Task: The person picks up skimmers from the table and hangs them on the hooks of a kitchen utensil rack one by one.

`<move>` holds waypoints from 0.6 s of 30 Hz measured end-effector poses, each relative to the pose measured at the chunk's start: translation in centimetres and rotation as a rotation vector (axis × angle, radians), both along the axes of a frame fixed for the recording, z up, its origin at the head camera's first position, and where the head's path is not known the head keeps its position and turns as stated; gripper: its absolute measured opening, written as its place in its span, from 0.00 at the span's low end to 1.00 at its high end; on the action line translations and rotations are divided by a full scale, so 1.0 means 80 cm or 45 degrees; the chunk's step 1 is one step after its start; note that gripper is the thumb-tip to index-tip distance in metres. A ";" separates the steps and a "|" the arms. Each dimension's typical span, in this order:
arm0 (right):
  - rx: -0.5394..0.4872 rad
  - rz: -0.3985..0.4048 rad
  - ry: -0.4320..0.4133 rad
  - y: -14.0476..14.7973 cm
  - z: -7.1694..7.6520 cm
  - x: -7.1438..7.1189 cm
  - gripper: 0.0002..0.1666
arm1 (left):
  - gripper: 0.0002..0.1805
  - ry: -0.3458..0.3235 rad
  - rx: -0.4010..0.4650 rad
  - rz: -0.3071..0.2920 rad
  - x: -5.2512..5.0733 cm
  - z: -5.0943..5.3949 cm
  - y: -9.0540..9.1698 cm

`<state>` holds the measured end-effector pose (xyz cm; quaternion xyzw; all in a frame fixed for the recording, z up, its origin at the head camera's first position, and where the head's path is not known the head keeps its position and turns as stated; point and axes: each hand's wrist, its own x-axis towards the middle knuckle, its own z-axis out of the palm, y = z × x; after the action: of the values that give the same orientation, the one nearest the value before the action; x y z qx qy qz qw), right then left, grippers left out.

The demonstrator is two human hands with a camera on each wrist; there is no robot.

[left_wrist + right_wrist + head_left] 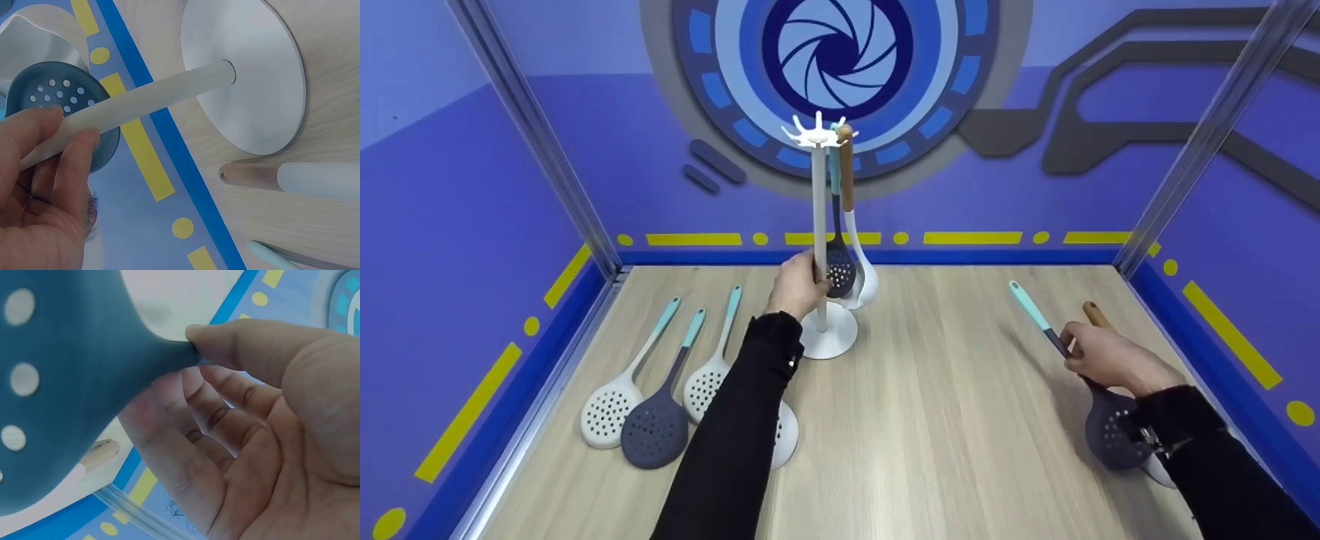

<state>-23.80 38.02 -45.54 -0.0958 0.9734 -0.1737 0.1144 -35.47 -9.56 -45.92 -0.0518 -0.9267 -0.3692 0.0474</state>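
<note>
My left hand (796,283) grips the white pole (820,202) of a utensil stand, above its round base (264,73). From the stand's hooks (817,136) hang a dark skimmer with a teal handle (835,171) and a white ladle with a wooden handle (847,176). On the right, my right hand (1114,358) pinches another dark skimmer (1110,435) at its neck, between thumb and fingers. This skimmer's teal handle end (1026,301) points away and to the left. Its perforated head (67,371) fills the left of the right wrist view.
Left of the stand lie a white skimmer (611,412), a dark one (654,431) and another white one (705,386). A further white utensil (786,436) is partly hidden by my left sleeve. Beneath the right hand lies a wooden-handled utensil (1099,315). Blue walls (960,202) enclose the table.
</note>
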 end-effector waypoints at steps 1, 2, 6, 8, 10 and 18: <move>0.002 0.006 0.012 -0.002 0.002 0.000 0.11 | 0.20 -0.001 -0.002 -0.001 0.000 0.000 0.000; 0.006 0.011 0.028 -0.004 0.004 0.000 0.12 | 0.20 -0.005 -0.003 -0.001 0.000 0.000 0.000; -0.008 0.009 0.047 -0.014 0.010 -0.001 0.12 | 0.20 -0.015 -0.003 0.001 0.001 0.000 0.000; -0.008 0.008 0.075 -0.020 0.012 -0.003 0.12 | 0.20 -0.015 -0.002 0.004 0.001 0.000 0.001; -0.007 0.002 0.096 -0.026 0.015 -0.005 0.12 | 0.20 -0.017 0.001 0.007 0.002 0.000 0.001; -0.030 -0.009 0.141 -0.047 0.029 -0.011 0.15 | 0.20 -0.010 0.019 0.008 0.004 0.001 0.001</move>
<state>-24.67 34.30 -43.23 -0.1030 0.9765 -0.1798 0.0585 -35.13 -9.50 -45.85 -0.0472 -0.9243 -0.3762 0.0451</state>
